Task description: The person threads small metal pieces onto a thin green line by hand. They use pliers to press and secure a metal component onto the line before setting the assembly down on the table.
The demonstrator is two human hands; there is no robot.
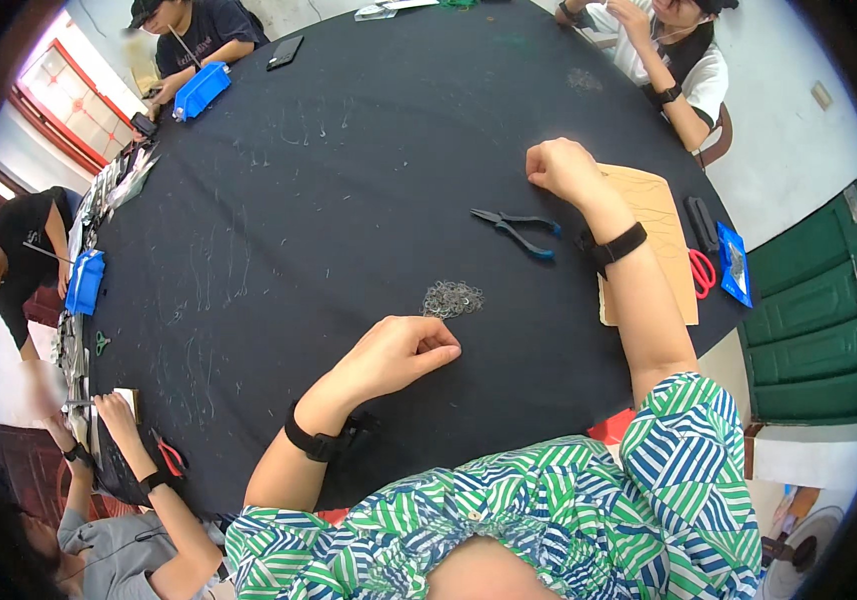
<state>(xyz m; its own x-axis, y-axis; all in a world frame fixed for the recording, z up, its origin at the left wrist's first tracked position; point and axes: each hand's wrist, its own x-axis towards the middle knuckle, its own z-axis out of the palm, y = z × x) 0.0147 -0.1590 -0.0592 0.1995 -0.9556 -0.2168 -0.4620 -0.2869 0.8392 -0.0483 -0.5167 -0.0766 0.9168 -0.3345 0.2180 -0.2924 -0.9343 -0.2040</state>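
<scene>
My left hand is closed in a pinch just below a small heap of fine metal wire pieces, which look like hooks or rings. Farther out, my right hand also has its fingertips pressed together, above the upper left corner of a tan paper sheet. Whatever either pinch holds, if anything, is too small to make out. Between the two hands lie pliers with blue handles, jaws pointing left. Thin strands rest on the tan paper, partly covered by my right forearm.
Red-handled scissors, a black case and a blue packet lie along the table's right edge. Thin strands and bits are scattered over the black cloth. Several people sit around the table; blue trays and a phone are far left.
</scene>
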